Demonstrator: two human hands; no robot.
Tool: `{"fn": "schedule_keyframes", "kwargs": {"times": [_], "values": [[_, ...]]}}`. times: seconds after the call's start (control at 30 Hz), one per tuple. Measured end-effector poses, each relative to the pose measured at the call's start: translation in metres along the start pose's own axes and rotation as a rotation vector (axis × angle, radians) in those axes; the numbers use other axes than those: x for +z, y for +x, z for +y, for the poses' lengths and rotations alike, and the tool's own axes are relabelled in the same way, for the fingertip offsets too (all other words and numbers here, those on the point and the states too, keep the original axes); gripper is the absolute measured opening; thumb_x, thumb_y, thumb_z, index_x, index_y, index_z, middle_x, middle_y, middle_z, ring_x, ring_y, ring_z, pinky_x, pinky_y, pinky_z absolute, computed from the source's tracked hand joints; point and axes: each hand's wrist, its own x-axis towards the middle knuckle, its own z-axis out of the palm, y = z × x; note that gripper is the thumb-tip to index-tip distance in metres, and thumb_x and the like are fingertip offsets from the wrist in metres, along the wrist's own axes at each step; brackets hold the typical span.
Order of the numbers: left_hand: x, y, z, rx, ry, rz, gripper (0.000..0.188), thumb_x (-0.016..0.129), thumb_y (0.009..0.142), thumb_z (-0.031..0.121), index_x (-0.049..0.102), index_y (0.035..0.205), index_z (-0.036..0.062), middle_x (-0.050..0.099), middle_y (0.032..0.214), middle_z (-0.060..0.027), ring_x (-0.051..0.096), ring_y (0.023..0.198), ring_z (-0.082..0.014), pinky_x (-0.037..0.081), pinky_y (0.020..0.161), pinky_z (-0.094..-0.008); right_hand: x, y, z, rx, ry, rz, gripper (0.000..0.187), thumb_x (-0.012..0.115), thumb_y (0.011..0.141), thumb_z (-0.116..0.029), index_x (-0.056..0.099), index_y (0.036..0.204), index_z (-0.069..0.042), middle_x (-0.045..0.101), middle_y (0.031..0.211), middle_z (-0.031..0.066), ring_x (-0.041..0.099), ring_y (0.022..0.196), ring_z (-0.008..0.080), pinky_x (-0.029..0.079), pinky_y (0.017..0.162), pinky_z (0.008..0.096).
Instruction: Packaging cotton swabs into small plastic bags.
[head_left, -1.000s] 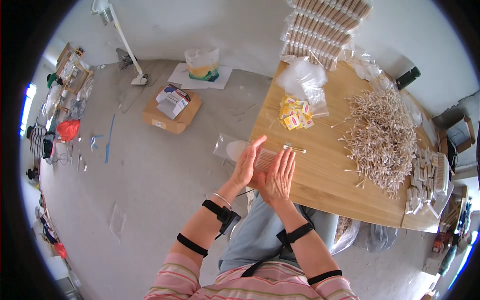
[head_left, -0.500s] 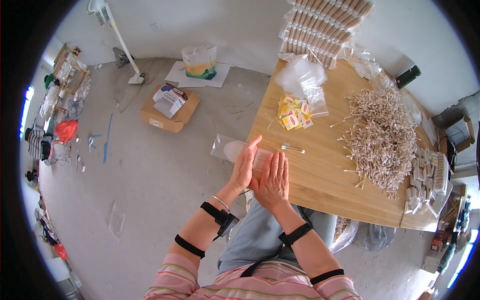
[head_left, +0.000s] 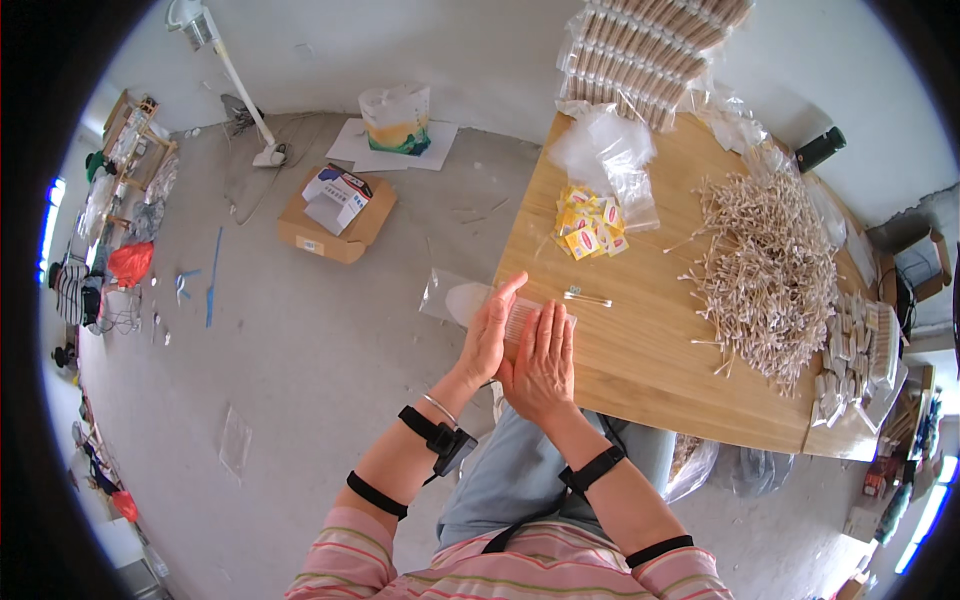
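Observation:
At the table's near left edge, a clear plastic bag of cotton swabs [head_left: 518, 322] lies between my hands. Its transparent end [head_left: 438, 290] sticks out over the edge, with a white rounded piece [head_left: 466, 300] inside. My left hand [head_left: 487, 338] stands on its side along the bag, fingers stretched out. Flat over the bag's right part lies my right hand [head_left: 544, 362], fingers straight and close together. Both palms press the bag rather than wrap round it. Just beyond the right fingertips are a couple of loose cotton swabs [head_left: 588, 298] on the wood.
Yellow-and-white sachets [head_left: 588, 232] and empty clear bags [head_left: 612, 160] lie farther back on the wooden table [head_left: 640, 350]. A large heap of cotton swabs [head_left: 765, 280] covers its right side. Packed swabs [head_left: 650, 60] are stacked at the back. A cardboard box [head_left: 338, 222] sits on the floor.
My right hand has shifted very slightly left and down, baring a little of the bag's right corner. My left hand stays nearly in place.

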Motion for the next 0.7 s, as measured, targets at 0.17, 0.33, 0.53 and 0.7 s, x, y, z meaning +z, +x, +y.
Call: {"fn": "schedule_keyframes", "kwargs": {"times": [0.17,0.33,0.53,0.7], "values": [[-0.012,-0.002,0.013,0.016,0.111,-0.082,0.07,0.05,0.096,0.037,0.027,0.146,-0.0052,0.027,0.154,-0.0177,0.018,0.145,-0.0261,0.009,0.12,-0.0407,-0.001,0.001,-0.002,0.009,0.004,-0.016,0.079,0.048,0.09,-0.039,0.023,0.141,0.015,0.016,0.15,0.0344,0.009,0.143,0.0472,0.008,0.118,0.0517],[-0.049,0.009,0.082,0.168,1.257,-0.306,0.076,0.066,0.077,0.007,0.032,0.145,0.0015,0.032,0.152,-0.0122,0.02,0.145,-0.0286,0.012,0.121,-0.0418,-0.004,0.003,-0.004,-0.011,-0.007,-0.011,0.077,0.049,0.09,-0.04,0.026,0.14,0.015,0.018,0.151,0.0329,0.012,0.144,0.0448,0.01,0.118,0.0506],[-0.057,0.018,0.082,-0.026,1.497,-0.451,0.068,0.072,0.069,0.011,0.046,0.132,0.0061,0.039,0.147,-0.0085,0.02,0.145,-0.024,0.012,0.122,-0.0411,0.002,0.009,-0.009,-0.036,0.053,0.017,0.078,0.051,0.089,-0.039,0.028,0.14,0.015,0.02,0.151,0.0326,0.013,0.144,0.0436,0.01,0.118,0.05],[-0.054,0.02,0.087,0.069,1.532,-0.455,0.064,0.075,0.069,0.014,0.051,0.127,0.0061,0.044,0.143,-0.0091,0.024,0.143,-0.0252,0.014,0.121,-0.0426,0.001,0.013,-0.013,-0.036,0.055,0.019,0.078,0.052,0.088,-0.039,0.028,0.139,0.016,0.02,0.15,0.0333,0.014,0.143,0.0447,0.011,0.118,0.0508]]}}
